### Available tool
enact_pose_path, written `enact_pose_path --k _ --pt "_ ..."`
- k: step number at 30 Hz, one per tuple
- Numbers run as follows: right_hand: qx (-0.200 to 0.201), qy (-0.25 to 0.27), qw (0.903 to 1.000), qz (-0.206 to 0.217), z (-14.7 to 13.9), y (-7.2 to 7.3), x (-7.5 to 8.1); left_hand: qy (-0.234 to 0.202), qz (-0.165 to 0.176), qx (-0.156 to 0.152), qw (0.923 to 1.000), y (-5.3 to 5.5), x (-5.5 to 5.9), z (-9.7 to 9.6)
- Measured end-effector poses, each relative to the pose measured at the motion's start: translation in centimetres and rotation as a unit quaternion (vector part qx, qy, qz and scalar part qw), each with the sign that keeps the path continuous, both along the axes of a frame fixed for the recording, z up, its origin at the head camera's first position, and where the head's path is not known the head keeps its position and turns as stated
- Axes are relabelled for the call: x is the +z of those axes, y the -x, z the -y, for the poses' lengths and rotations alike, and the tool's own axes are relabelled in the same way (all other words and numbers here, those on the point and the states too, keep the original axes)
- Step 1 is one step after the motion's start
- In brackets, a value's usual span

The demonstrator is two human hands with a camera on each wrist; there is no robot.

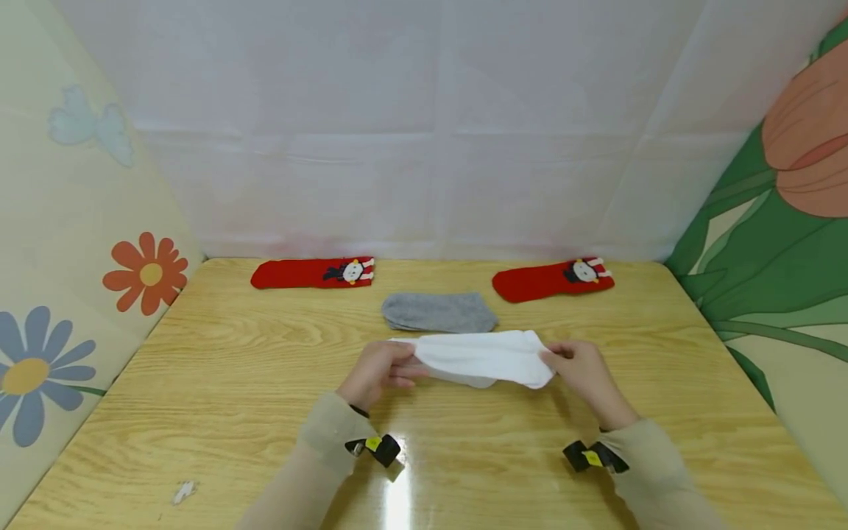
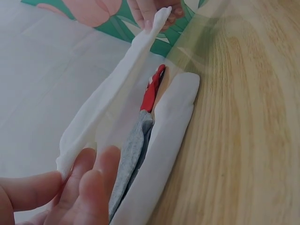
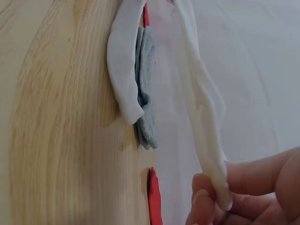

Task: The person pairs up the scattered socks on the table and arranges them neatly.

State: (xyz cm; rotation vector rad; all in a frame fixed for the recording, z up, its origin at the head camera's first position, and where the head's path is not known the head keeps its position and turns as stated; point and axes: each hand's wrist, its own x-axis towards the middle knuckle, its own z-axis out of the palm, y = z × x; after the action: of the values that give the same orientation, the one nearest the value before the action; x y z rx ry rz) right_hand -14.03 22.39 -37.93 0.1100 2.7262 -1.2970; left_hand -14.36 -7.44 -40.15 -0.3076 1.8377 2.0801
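Note:
A white sock is stretched sideways between both hands, raised over the wooden table. My left hand pinches its left end between thumb and fingers. At the other end, my right hand pinches the sock's corner with thumb and fingertips. Below it lies a second white sock on the table, mostly hidden by the raised one in the head view. Just behind, a pair of grey socks lies flat, one on top of the other as the right wrist view shows.
Toward the back left lies a red sock with a cartoon figure at its cuff. A matching red sock lies at the back right. White cloth hangs behind the wooden table, with flower-patterned panels on both sides.

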Motion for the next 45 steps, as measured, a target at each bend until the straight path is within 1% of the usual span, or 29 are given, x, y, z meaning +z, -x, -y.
enact_pose_path --k 9,17,20,23,28,31,40,45 --pt "0.004 0.001 0.9999 -0.010 0.7 0.3 0.1 0.016 0.006 0.011 0.9998 0.0 0.3 0.7" --pt "0.009 0.010 0.9997 -0.022 1.1 0.5 -0.3 0.022 0.007 0.013 0.9996 0.2 0.0 1.2" --pt "0.007 0.014 0.9997 -0.016 1.3 0.5 -0.3 0.020 0.010 0.014 0.9996 0.2 0.0 1.3" --pt "0.006 0.018 0.9998 -0.007 1.6 0.5 -0.3 0.020 0.014 0.021 0.9995 0.1 0.1 1.5" --pt "0.013 0.025 0.9995 -0.013 2.1 0.6 -0.3 0.020 0.014 0.040 0.9989 0.1 0.2 1.9" --pt "0.015 0.031 0.9993 -0.013 2.4 0.7 -0.3 0.021 0.012 0.046 0.9987 0.1 0.1 2.2" --pt "0.019 0.039 0.9989 -0.017 3.2 0.8 -0.7 0.047 0.020 0.047 0.9976 0.4 0.2 2.9" --pt "0.023 0.036 0.9986 -0.032 3.7 1.0 -1.1 0.056 0.026 0.050 0.9968 0.8 0.1 3.3"
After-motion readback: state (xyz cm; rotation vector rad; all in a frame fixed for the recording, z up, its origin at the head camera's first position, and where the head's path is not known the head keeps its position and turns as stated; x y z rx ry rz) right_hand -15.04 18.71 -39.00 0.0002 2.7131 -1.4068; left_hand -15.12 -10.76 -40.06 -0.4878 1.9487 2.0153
